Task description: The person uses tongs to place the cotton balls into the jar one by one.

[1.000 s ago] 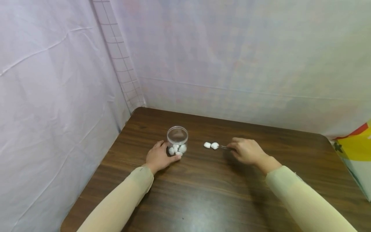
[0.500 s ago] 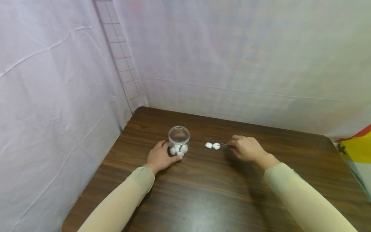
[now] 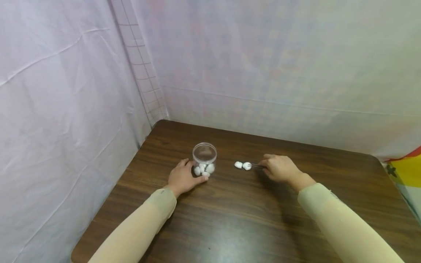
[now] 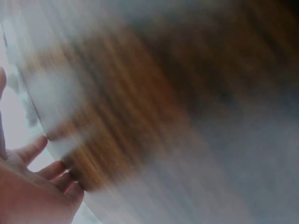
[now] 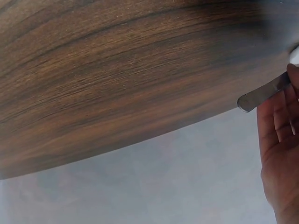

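Note:
A clear open-topped jar (image 3: 204, 153) with several white cotton balls (image 3: 210, 168) in its bottom stands on the brown table, left of centre. My left hand (image 3: 182, 178) holds it at the near left side, thumb along the front and fingers round the far side. In the left wrist view, my left hand (image 4: 42, 186) shows at the lower left edge. To the right, my right hand (image 3: 279, 168) pinches metal tweezers (image 5: 264, 93), whose tips are at a cotton ball (image 3: 247, 166) on the table. Another cotton ball (image 3: 238, 165) lies just left of it.
The wood-grain table (image 3: 210, 212) has rounded corners. White cloth (image 3: 263, 73) hangs behind it and on the left. A yellow and red item (image 3: 411, 168) is at the far right, past the table's edge.
The tweezers' tips have turned slightly at the right cotton ball. The whole head view has shifted a little; the left hand stays at the jar.

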The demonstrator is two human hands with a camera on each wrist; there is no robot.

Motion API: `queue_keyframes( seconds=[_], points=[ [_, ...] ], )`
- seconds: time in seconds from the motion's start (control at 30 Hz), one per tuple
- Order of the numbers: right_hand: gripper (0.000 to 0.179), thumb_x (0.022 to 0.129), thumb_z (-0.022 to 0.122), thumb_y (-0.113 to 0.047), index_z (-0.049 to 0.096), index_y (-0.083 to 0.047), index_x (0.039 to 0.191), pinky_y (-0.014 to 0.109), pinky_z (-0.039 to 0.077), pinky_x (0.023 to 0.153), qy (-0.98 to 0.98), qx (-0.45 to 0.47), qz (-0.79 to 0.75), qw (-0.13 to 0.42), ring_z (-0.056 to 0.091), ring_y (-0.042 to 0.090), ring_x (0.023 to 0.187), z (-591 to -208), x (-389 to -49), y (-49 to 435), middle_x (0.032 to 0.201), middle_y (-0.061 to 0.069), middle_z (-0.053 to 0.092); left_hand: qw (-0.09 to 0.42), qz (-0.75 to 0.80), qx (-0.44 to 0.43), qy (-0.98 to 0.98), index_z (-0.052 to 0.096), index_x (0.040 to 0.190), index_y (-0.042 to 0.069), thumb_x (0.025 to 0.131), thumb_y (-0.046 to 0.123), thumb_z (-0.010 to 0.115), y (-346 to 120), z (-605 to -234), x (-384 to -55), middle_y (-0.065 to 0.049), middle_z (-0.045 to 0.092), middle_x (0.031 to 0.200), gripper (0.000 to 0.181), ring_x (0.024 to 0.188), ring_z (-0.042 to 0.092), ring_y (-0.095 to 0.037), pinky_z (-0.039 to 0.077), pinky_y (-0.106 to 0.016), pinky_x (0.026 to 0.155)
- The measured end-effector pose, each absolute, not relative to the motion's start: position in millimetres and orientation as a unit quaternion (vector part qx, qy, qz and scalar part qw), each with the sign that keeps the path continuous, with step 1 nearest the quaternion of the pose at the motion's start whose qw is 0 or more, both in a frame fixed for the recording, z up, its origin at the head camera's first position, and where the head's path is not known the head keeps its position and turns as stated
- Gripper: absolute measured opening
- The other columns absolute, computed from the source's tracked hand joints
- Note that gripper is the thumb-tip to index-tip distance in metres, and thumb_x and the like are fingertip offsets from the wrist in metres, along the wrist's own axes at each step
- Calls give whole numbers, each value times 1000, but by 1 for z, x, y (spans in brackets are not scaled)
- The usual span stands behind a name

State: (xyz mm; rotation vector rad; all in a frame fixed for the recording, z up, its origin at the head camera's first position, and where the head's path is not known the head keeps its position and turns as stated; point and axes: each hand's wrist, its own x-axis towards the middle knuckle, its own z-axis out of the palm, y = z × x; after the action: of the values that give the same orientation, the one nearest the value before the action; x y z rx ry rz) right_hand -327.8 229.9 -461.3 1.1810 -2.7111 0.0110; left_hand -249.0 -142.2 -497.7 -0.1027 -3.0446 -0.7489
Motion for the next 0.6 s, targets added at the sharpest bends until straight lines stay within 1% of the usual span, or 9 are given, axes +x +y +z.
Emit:
queue_keyframes(
  seconds=[0.3,0.5,0.6],
  points=[
    [18,80,74,-8,78,-11,97,41,53,55,-911,401,8,94,60,17,65,-465,-328,229,83,-3,56,4,-242,-33,-970,54,141,13,81,67,70,-141,-496,-249,-19,39,152,82,139,37,-37,34,-55,109],
    [18,80,73,-10,77,-11,97,42,54,54,-913,395,1,101,65,22,70,-466,-327,227,92,2,62,4,-242,-33,-970,54,141,13,81,66,71,-142,-496,-249,-20,39,152,82,139,37,-38,34,-55,109],
    [18,80,72,-10,77,-11,97,41,53,51,-914,391,-1,109,65,22,69,-467,-327,227,94,2,63,5,-242,-33,-970,54,141,12,81,65,71,-142,-496,-249,-21,39,152,82,139,37,-38,34,-56,108]
  ],
)
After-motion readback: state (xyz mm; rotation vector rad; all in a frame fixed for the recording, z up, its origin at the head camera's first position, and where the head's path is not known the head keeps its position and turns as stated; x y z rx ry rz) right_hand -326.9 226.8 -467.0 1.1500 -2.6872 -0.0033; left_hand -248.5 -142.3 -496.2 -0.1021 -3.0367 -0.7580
